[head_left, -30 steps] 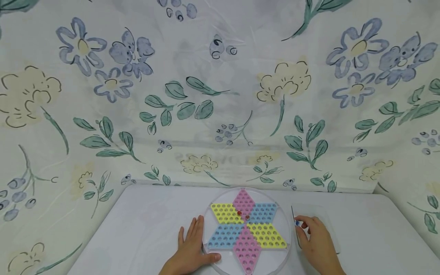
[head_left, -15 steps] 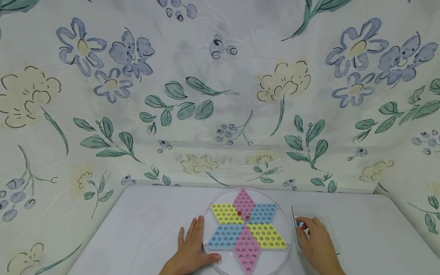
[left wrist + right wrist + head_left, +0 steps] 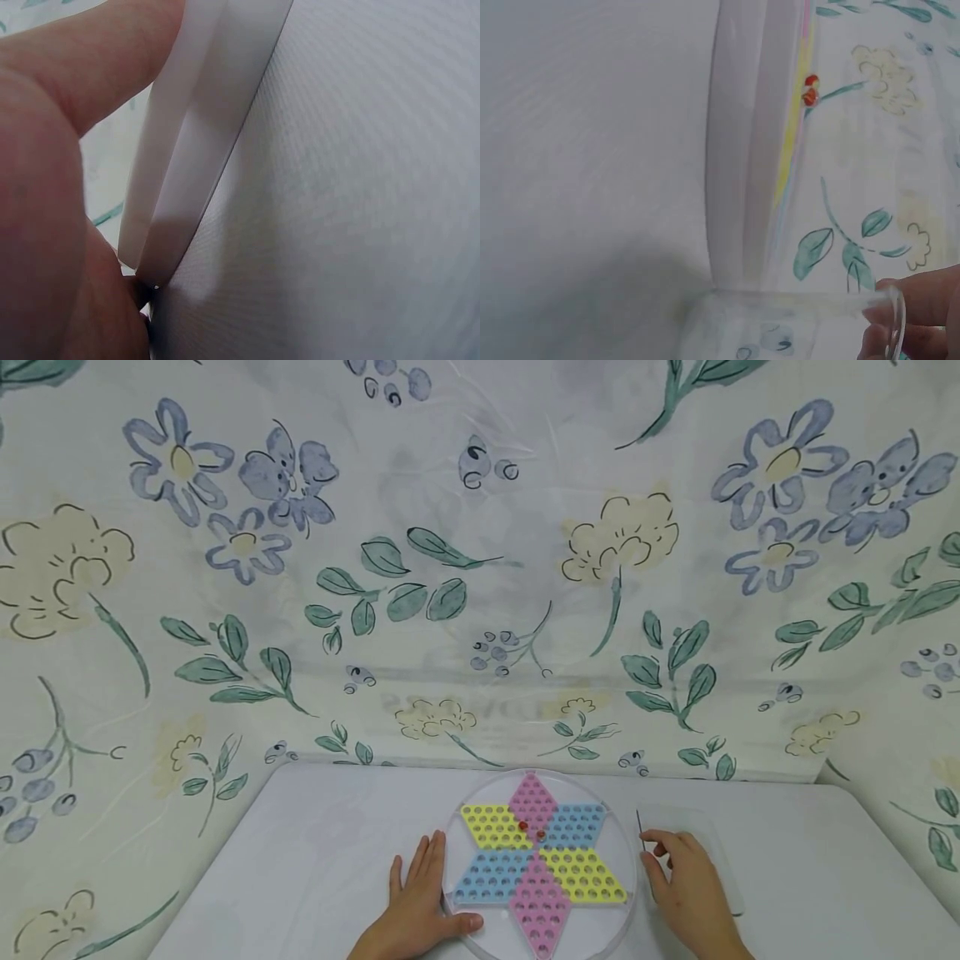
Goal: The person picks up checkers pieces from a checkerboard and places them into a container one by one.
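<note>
A round white Chinese checkers board (image 3: pixel 472 827) carries a pink, yellow and blue star. Two red marbles (image 3: pixel 522 826) sit in holes near the star's centre. Along the board's left rim, my left hand (image 3: pixel 416 897) lies with straight fingers, its thumb over the near edge; the left wrist view shows this hand against the white rim (image 3: pixel 187 142). My right hand (image 3: pixel 693 889) is at the left edge of a clear box (image 3: pixel 723 852), index finger and thumb bent close together. In the right wrist view, fingertips (image 3: pixel 874 311) overlap the box's rim. I cannot tell whether they hold anything.
The white table (image 3: pixel 322 818) reaches out on both sides of the board. A flowered cloth (image 3: pixel 450 635) hangs as a backdrop behind and beside it. The clear box stands just right of the board.
A blue marble showed between my right fingertips in both earlier frames; now it is out of sight, and the fingertips have shifted slightly left. My left hand has stayed in place.
</note>
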`<action>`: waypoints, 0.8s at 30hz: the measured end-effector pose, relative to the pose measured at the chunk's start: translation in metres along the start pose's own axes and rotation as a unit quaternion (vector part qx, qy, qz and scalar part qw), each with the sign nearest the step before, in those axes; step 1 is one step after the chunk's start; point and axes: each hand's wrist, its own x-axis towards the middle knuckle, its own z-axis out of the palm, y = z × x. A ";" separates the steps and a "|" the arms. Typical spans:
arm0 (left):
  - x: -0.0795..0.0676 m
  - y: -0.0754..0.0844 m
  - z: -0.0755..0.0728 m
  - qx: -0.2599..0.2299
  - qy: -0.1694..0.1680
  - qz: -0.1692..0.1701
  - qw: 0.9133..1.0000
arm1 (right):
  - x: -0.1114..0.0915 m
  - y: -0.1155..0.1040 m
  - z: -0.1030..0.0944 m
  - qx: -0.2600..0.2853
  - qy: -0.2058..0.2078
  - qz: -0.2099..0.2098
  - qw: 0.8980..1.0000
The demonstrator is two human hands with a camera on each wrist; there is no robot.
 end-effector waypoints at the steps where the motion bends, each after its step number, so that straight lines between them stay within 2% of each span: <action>1: 0.000 0.000 0.000 0.001 0.000 -0.001 1.000 | 0.001 -0.002 0.000 0.002 -0.002 0.002 1.000; 5: 0.000 0.000 0.000 0.000 0.001 -0.003 1.000 | 0.002 -0.011 0.003 0.008 -0.007 0.010 1.000; 18: 0.002 0.000 0.001 -0.003 -0.006 -0.019 1.000 | 0.007 -0.039 0.015 0.022 -0.016 -0.006 1.000; 24: 0.001 0.000 0.001 -0.004 -0.002 -0.011 1.000 | 0.012 -0.044 0.022 0.027 -0.011 -0.010 1.000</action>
